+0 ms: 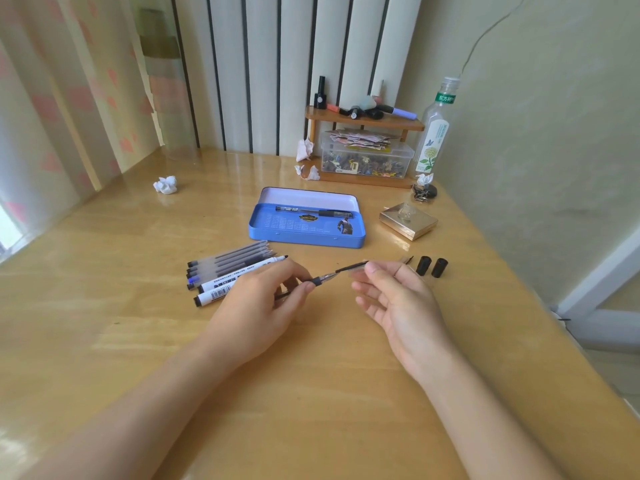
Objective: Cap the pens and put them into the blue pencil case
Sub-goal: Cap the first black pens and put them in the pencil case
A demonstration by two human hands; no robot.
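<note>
My left hand [258, 299] grips a black-gripped gel pen [317, 280] with its tip pointing right. My right hand [394, 292] pinches a clear pen cap with a black clip [351, 267] just off the pen's tip. The blue pencil case [306, 233] lies open beyond my hands, with one capped pen [313, 212] inside it. A row of several uncapped pens and two white markers [230, 270] lies left of my left hand. Two black marker caps [431, 266] and a clear cap [407, 259] rest on the desk to the right.
A gold box [408, 221] sits right of the case. At the back stand a wooden shelf [363, 121], a clear plastic bin [367, 157] and a bottle [434, 129]. Crumpled paper [165, 184] lies at the back left. The desk's right edge drops off near the wall.
</note>
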